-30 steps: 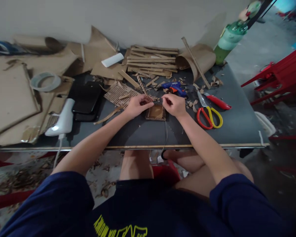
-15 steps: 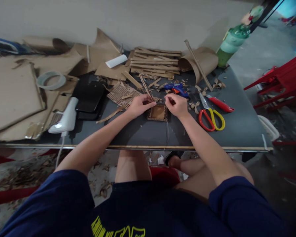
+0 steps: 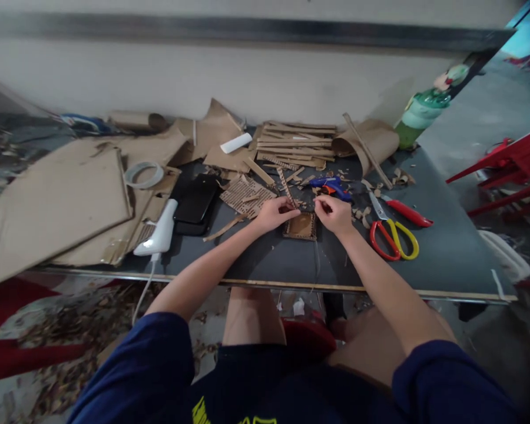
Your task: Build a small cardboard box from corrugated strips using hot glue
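Note:
My left hand [image 3: 277,214] is closed on the lower end of a corrugated cardboard strip [image 3: 286,184], which slants up and away from the fingers. Just below sits a small square cardboard tray [image 3: 301,227] with ridged edges, flat on the table. At the tray's upper right, my right hand [image 3: 334,214] is pinched, thumb against forefinger; whatever lies between those fingertips is too small to make out. A blue glue gun [image 3: 331,186] lies just beyond the right hand. Left of my left hand rests a sheet of ridged cardboard [image 3: 247,196].
On the right lie scissors [image 3: 394,238] with red and yellow handles and a red-handled tool [image 3: 408,212]. Stacked cardboard strips [image 3: 295,143] are at the back. Clear tape [image 3: 143,175], a black phone-like slab [image 3: 197,200] and a white corded device [image 3: 159,232] lie left. A green bottle [image 3: 419,121] stands back right.
The camera view has shifted left and upward, so everything appears lower and farther right. Both hands keep nearly the same pose around the tray and strip.

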### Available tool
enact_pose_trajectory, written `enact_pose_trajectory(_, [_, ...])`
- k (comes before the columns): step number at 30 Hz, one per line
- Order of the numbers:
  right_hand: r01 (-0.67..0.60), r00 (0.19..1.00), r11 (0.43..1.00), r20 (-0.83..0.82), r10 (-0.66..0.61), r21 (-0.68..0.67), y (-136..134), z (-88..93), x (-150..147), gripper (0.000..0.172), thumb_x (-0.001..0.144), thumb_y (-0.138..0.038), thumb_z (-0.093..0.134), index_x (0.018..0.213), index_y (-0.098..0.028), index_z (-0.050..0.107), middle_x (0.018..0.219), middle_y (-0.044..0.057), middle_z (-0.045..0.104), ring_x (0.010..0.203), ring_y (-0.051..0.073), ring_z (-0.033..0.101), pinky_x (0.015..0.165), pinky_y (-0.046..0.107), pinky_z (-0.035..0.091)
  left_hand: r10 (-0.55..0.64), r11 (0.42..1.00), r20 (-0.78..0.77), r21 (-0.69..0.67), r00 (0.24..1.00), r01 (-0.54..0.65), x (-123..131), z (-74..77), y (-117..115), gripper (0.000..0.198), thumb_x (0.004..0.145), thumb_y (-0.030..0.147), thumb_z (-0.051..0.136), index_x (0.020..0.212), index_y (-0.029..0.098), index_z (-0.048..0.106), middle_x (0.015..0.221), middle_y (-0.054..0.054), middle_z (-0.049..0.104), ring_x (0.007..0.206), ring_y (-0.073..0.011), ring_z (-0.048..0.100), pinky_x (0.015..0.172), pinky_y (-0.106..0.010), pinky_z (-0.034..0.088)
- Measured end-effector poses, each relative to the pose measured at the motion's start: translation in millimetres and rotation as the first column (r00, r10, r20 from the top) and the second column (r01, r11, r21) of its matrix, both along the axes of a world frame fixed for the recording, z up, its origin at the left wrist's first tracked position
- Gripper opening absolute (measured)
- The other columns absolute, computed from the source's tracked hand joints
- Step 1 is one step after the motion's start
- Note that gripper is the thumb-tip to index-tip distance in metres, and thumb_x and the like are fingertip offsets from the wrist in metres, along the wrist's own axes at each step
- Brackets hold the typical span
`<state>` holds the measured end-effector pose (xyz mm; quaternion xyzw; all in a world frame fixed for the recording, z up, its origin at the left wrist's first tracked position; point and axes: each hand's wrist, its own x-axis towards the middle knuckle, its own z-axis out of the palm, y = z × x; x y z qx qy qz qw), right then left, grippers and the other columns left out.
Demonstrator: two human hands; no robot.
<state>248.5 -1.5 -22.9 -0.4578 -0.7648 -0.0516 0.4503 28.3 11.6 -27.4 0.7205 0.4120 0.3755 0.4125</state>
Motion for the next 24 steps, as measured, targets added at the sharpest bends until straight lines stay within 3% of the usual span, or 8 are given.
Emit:
enact_pose_trajectory(10, [-0.027,0.999,0.999,0.034,0.028,-0.03,-12.1,0.9,5.9,0.023,0.088,-0.031,0.055,0.084,-0.02,0.075,0.068,0.004,0.075,0.053,0.016,0.067,0.053,0.026,0.052,0.022,0.998,0.061,-0.055,0.998,-0.019,3.8,1.1,-2.2,0.027,0.079,0.043,0.074,0.08,0.017,0.066,0.076,-0.002,0.07,0.06,-0.0104,0.053,0.058,-0.024,0.04])
enact_pose_trajectory(18, [-0.014,0.998,1.0,0.059,0.013,0.01,-4.1,3.1,-3.7,0.028,0.091,-0.034,0.051,0.084,-0.02,0.075,0.064,0.002,0.072,0.052,0.014,0.065,0.053,0.024,0.051,0.034,0.999,0.061,-0.001,0.998,-0.034,0.8,1.6,-1.0,0.025,0.081,0.039,0.072,0.079,0.015,0.063,0.076,-0.002,0.068,0.062,-0.0096,0.056,0.061,-0.023,0.042])
enact_pose_trajectory(20, [-0.025,0.998,0.998,0.055,0.022,0.064,-21.0,10.9,1.5,0.026,0.092,-0.03,0.052,0.086,-0.02,0.075,0.067,0.001,0.073,0.051,0.013,0.065,0.053,0.024,0.051,0.042,0.999,0.032,-0.01,0.999,-0.042,0.9,2.7,-0.9,0.024,0.081,0.038,0.073,0.078,0.015,0.064,0.073,-0.001,0.067,0.063,-0.0096,0.056,0.062,-0.023,0.042])
enact_pose_trajectory(22, [-0.023,0.997,0.994,0.079,0.014,0.11,-56.9,21.8,16.1,0.018,0.09,-0.026,0.057,0.091,-0.024,0.075,0.073,0.001,0.076,0.057,0.014,0.069,0.057,0.025,0.054,0.041,0.999,-0.004,-0.013,0.999,-0.041,1.3,4.4,-1.0,0.023,0.08,0.036,0.073,0.079,0.015,0.065,0.073,-0.001,0.067,0.064,-0.0101,0.057,0.063,-0.022,0.043])
enact_pose_trajectory(24, [0.12,0.99,0.99,0.067,-0.125,0.077,-105.9,32.8,35.8,0.014,0.09,-0.031,0.061,0.09,-0.032,0.075,0.07,0.0,0.073,0.062,0.017,0.069,0.061,0.03,0.055,0.033,0.999,-0.023,-0.015,0.999,-0.034,1.8,6.3,-1.6,0.022,0.081,0.035,0.073,0.083,0.014,0.067,0.075,-0.002,0.068,0.065,-0.0104,0.058,0.063,-0.022,0.043])
